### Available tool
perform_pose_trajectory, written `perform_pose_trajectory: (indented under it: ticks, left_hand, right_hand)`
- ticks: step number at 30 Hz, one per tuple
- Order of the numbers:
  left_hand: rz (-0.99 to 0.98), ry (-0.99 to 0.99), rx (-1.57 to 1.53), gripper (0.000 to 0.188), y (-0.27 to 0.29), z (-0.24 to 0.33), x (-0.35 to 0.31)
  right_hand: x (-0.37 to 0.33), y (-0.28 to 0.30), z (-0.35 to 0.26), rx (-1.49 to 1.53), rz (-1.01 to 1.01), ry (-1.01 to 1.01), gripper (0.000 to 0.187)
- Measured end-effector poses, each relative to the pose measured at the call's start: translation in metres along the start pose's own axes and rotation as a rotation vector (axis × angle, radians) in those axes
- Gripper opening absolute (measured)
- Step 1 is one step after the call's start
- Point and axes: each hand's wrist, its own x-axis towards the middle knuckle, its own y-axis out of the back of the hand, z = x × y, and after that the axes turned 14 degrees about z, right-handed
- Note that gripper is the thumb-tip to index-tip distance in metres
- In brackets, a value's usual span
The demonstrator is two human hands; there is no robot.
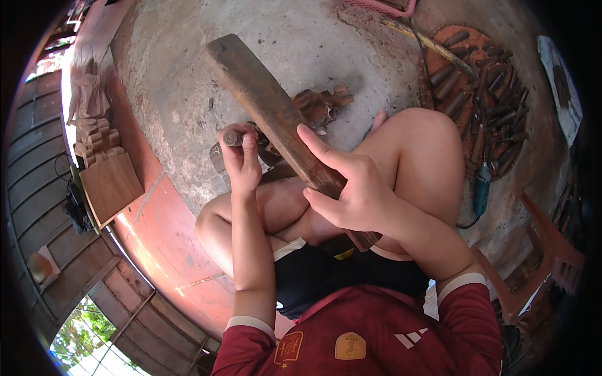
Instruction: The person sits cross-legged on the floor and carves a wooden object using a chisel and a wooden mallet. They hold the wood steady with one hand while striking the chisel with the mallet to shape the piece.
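Note:
My right hand point(359, 191) is wrapped round the lower part of a long, flat wooden mallet point(263, 94), its thumb or forefinger lying along the wood. The mallet slants up and left over my crossed legs. My left hand point(243, 164) is closed round an upright tool with a round wooden handle end point(232, 138), probably a chisel; its blade is hidden. Beyond the mallet, a dark brown carved wood piece point(323, 105) lies on the floor, partly covered by the mallet and my left hand. Mallet and handle end look apart.
Many wooden-handled carving tools point(495, 106) lie on a round reddish mat at the right, a stick point(433, 45) across it. Near it are a teal power tool point(481, 188) and a red plastic chair point(533, 250). A carved wooden figure point(97, 135) stands left; a pink basket point(389, 6) is at the far edge.

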Motion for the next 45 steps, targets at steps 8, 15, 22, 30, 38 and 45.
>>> perform_pose_trajectory:
  ticks: [8, 15, 22, 30, 38, 45]
  left_hand:
    - [-0.021, -0.015, 0.102, 0.014, 0.004, -0.009, -0.003]
    - [0.026, 0.156, 0.070, 0.028, -0.003, -0.005, -0.008]
    - [0.029, 0.251, 0.101, 0.039, 0.019, -0.034, -0.011]
    - [-0.005, 0.228, -0.031, 0.027, 0.020, -0.045, -0.012]
    - [0.042, 0.136, 0.008, 0.012, 0.006, -0.020, -0.004]
    - [0.141, 0.069, -0.129, 0.013, 0.004, -0.001, 0.001]
  right_hand:
    - [-0.001, 0.000, -0.003, -0.041, -0.058, -0.011, 0.079]
    - [-0.013, 0.000, -0.010, -0.359, -0.085, 0.104, 0.079]
    - [-0.025, -0.007, -0.015, -0.520, -0.238, 0.099, 0.078]
    - [-0.009, -0.008, -0.017, -0.477, -0.418, -0.137, 0.077]
    - [0.008, 0.005, -0.011, -0.135, -0.054, -0.086, 0.077]
    - [0.006, 0.004, -0.008, -0.320, -0.157, -0.030, 0.081]
